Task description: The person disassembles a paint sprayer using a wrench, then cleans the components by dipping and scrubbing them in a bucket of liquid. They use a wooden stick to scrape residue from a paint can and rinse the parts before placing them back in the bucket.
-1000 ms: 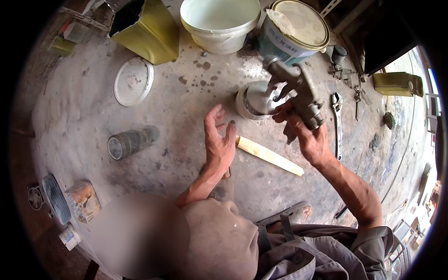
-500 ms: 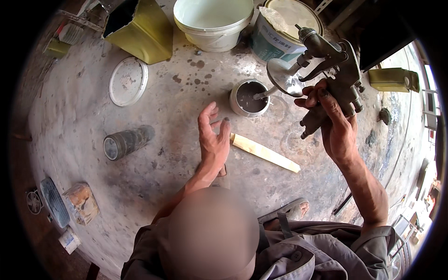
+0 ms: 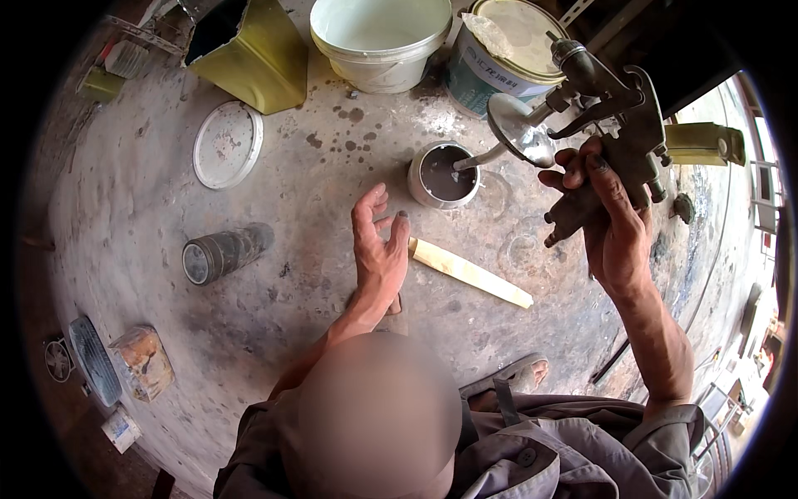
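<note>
Head view: labelling is found on one of two buckets, the green lidded bucket (image 3: 467,91) beyond and left of the right hand (image 3: 619,237); its label shows a row of dark printed characters on a pale band. One small white container (image 3: 121,431), well to the left of the left hand (image 3: 381,259), bears print too small to read.

Right hand: fingers and thumb wrapped round the handle of one dark metal spray gun (image 3: 638,156). One silver disc-shaped cover (image 3: 524,133) and one pale tube (image 3: 480,158) extend from the gun, left of that hand. The tube's end shows over the mouth of one silver cup (image 3: 426,193), between the hands; whether it touches the dark contents cannot be told.

Left hand: fingers half curled, thumb apart, holding nothing. One wooden stick (image 3: 470,273) lies just right of it.

Beyond the left hand: one white bucket (image 3: 378,76), one round white lid (image 3: 206,151), one tall yellow-green can (image 3: 274,75). Left of it: one dark cylinder (image 3: 226,252).
</note>
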Tool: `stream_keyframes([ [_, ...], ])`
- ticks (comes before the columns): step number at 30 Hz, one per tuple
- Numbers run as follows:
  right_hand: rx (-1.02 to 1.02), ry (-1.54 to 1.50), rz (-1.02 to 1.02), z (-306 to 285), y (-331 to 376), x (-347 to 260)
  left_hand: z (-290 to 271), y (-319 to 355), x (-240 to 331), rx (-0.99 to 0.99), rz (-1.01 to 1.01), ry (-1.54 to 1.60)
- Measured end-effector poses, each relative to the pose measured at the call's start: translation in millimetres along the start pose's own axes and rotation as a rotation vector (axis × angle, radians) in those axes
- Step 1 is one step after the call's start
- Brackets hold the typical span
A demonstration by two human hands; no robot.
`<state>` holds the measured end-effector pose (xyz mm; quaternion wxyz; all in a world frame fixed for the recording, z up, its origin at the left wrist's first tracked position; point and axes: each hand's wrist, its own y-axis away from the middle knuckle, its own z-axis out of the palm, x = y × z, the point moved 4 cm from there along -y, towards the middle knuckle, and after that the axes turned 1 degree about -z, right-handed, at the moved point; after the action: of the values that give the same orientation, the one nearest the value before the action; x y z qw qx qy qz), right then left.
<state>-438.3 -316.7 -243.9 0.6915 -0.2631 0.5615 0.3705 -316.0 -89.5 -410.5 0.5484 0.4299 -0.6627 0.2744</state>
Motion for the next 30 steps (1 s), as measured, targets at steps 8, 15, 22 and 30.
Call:
stream_keyframes([
  [8,-0.059,0.185,-0.064,7,7,41,3,-1,-1,-0.007,0.007,0.016],
  [15,-0.199,0.397,-0.011,28,14,69,-7,-4,20,-0.009,0.01,0.045],
  [22,-0.345,0.579,-0.197,40,19,66,-41,-16,141,-0.444,-0.076,0.218],
  [30,-0.538,0.755,-0.567,78,37,54,-41,3,179,-0.447,-0.323,0.21],
])
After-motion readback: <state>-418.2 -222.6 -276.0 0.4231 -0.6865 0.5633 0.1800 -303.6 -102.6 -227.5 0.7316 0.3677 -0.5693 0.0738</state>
